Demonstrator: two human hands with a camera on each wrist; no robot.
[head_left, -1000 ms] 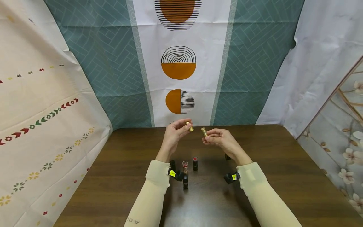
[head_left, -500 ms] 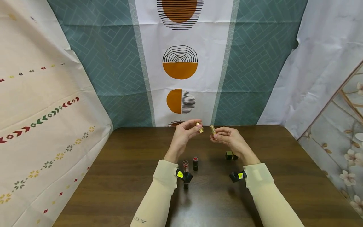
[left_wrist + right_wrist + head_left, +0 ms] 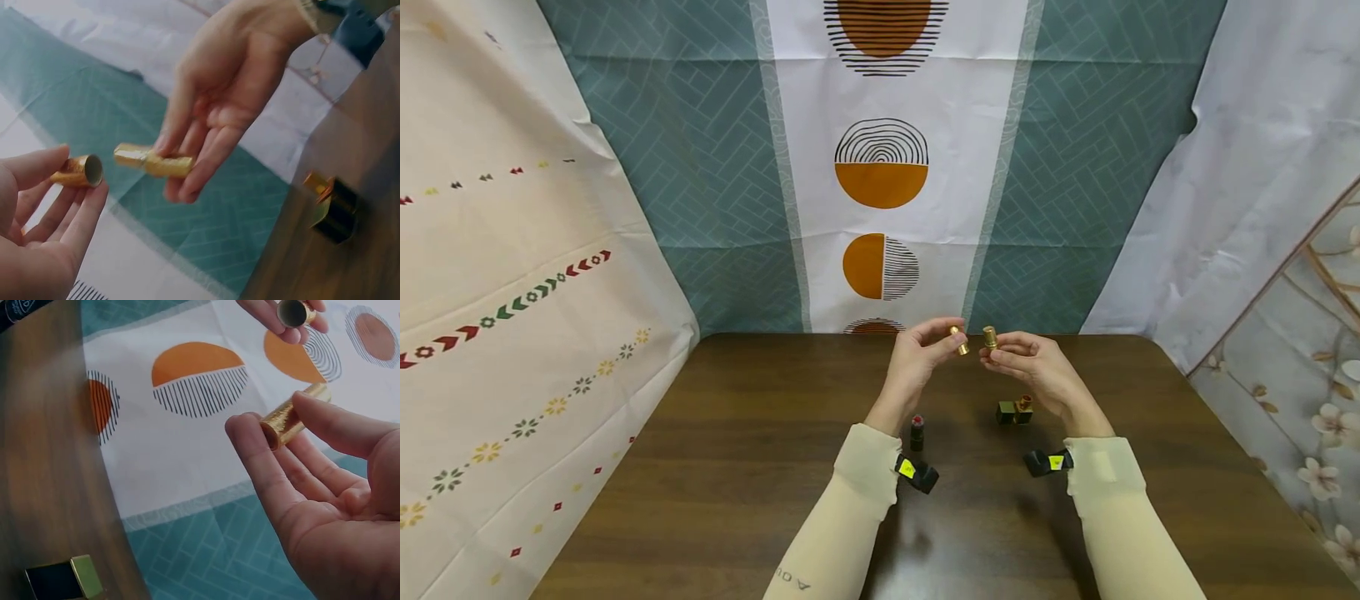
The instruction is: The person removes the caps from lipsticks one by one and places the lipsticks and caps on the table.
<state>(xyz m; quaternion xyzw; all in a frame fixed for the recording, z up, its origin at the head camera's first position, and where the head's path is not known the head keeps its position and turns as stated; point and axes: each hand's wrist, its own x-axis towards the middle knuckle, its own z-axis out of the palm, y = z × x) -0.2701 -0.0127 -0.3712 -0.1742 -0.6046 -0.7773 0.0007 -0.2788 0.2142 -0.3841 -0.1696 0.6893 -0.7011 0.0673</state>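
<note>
In my left hand [image 3: 916,360] I pinch a gold lipstick cap [image 3: 78,172] between thumb and fingertips. Its hollow open end faces the other hand. My right hand [image 3: 1039,372] pinches a slim gold lipstick tube [image 3: 140,157] with a ridge round its middle, the thumb lying across it. A small gap separates cap and tube, both raised above the far part of the table. Near the right forearm, a dark square lipstick [image 3: 337,209] with a gold collar stands on the wood, beside a dark square piece [image 3: 1005,412].
A black lipstick with a red tip [image 3: 917,433] stands on the brown wooden table [image 3: 737,467], close to the left wrist. A black tube [image 3: 17,309] shows at the corner of the right wrist view. Patterned cloths [image 3: 880,275] hang behind the table's far edge.
Both hands have moved right, still holding cap and tube, which are slightly closer together. The tube is more upright. The left forearm now covers several lipsticks, while the square ones have come into view.
</note>
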